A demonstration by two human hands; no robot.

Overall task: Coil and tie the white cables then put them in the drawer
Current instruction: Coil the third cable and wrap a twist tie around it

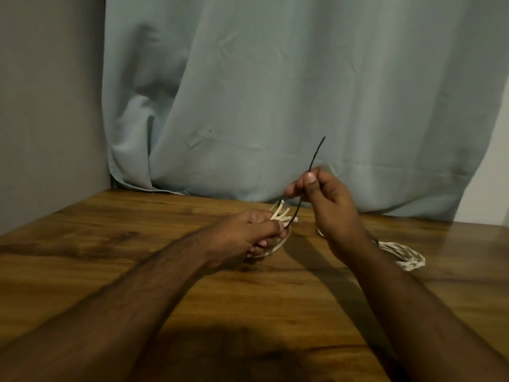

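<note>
Wooden table, left fingers clutching white cable coil, right fingers pinching black tie, second coil beside.

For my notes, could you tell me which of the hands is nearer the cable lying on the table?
Right. The right hand is raised just left of the loose cable; the left hand lies farther left.

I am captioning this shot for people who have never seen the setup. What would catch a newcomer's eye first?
First, the two hands meeting mid-frame over the wooden table: the left hand grips a white cable coil, while the right hand pinches a thin black tie that sticks upward. Next, a second white cable bundle lies on the table to the right, and a pale blue curtain fills the background.
</note>
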